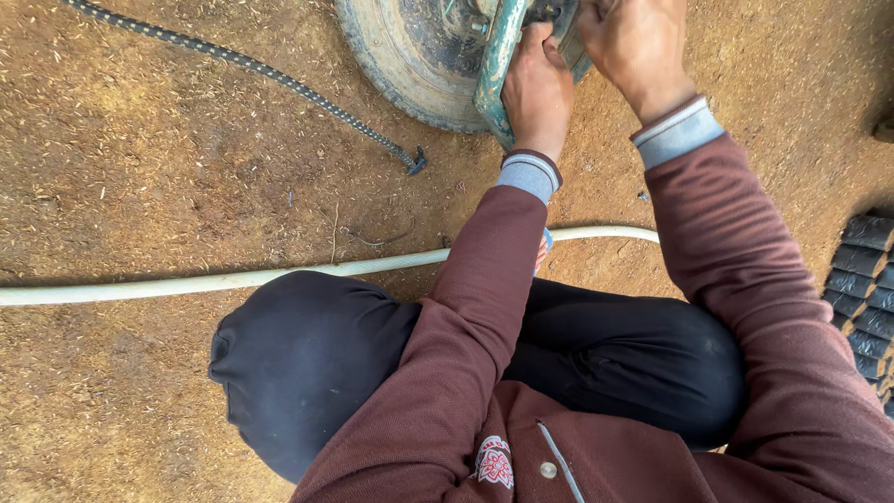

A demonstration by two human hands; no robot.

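**Wheel and green frame, both hands on it**

Wheel [410, 65] at the top edge, dusty tyre lying on the dirt floor [168, 177], and a worn green metal frame [494, 70] crossing over it. Left hand [537, 88] is right on that frame, fingers curled down around the green bar, clamped on it. Right hand [638, 42] sits just beside the left, up at the frame's top end; its fingers run out of view, so whether they grip anything I cannot tell. Away to the left of the left hand, a dark chain [251, 65] trails across the ground and ends near the tyre's edge. Nearer the person than both hands, a pale hose [233, 278] lies across the floor, passing behind the dark-trousered knees [307, 363]. Off to the right of the right hand, black ribbed pieces [866, 289] are stacked at the edge. Maroon sleeves [475, 307], grey cuffs.
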